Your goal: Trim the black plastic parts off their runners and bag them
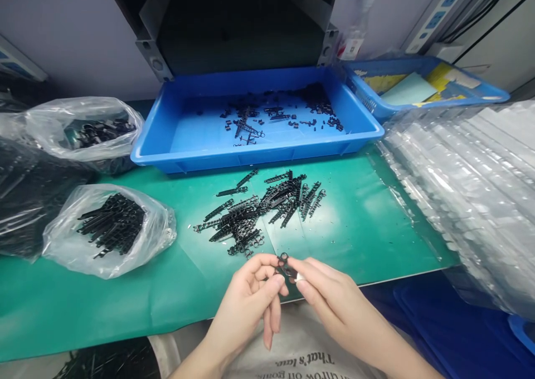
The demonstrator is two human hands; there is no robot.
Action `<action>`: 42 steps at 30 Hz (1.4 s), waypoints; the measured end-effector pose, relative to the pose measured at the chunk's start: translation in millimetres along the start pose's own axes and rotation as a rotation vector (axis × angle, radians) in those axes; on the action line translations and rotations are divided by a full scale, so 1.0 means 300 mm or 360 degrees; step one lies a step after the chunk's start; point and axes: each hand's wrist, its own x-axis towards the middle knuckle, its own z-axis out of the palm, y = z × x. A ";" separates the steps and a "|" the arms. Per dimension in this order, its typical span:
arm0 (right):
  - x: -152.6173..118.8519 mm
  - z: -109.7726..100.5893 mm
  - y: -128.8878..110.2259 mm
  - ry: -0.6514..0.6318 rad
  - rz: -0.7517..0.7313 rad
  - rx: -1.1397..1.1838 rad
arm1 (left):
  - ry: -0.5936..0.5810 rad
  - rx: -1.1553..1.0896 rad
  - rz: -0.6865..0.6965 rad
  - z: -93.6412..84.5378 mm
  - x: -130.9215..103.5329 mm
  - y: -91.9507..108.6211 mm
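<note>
Both the left hand [249,296] and the right hand [336,296], nearly closed, pinch a small black plastic ringed piece [288,271] at lower centre; uneven twisting could snap its thin ring.

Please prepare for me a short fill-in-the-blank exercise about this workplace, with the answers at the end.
1. The left hand and the right hand hold a small part whose colour is ____.
2. The loose parts lie on a work surface coloured ____.
3. The wide tray beyond them is ____.
4. The nearest open bag lies to their ____.

Missing words: black; green; blue; left.
</note>
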 end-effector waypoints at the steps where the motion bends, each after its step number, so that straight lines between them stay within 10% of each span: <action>1: 0.000 0.004 -0.002 0.0001 -0.0027 -0.0044 | -0.0004 0.0000 0.0005 0.000 0.001 0.000; 28: 0.000 0.047 -0.007 0.0265 -0.0182 -0.0392 | 0.0146 0.0253 0.0030 0.028 0.004 -0.005; 42: 0.000 0.071 0.010 0.0422 -0.0053 0.0006 | 0.0192 0.0221 0.0028 0.029 0.005 -0.024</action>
